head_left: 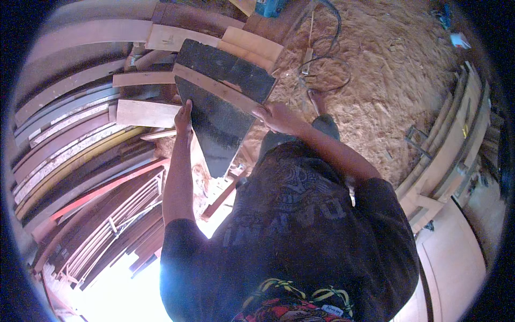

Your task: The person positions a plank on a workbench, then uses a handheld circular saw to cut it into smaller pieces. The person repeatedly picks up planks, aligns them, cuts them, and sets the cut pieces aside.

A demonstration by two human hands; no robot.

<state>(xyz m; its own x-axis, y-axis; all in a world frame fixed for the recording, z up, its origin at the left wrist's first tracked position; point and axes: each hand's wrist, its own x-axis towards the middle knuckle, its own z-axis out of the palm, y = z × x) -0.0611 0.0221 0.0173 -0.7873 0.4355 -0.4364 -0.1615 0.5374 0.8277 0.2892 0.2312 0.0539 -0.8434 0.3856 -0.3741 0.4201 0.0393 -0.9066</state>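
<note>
A black flat board lies tilted in front of me, narrowing toward my body. Across its upper part runs a brown wooden strip. My left hand is closed on the board's left edge, its thumb along the side. At the strip's right end, my right hand is closed, with the fingers around the strip beside the board's edge; some fingertips are hidden. A pale wooden block sits just left of my left hand, and a shorter wooden piece points at the board above it.
Stacked planks fill the left side. At the top, a teal power tool rests near a dark cable and a socket strip. Shavings cover the floor. Long timber leans along the right.
</note>
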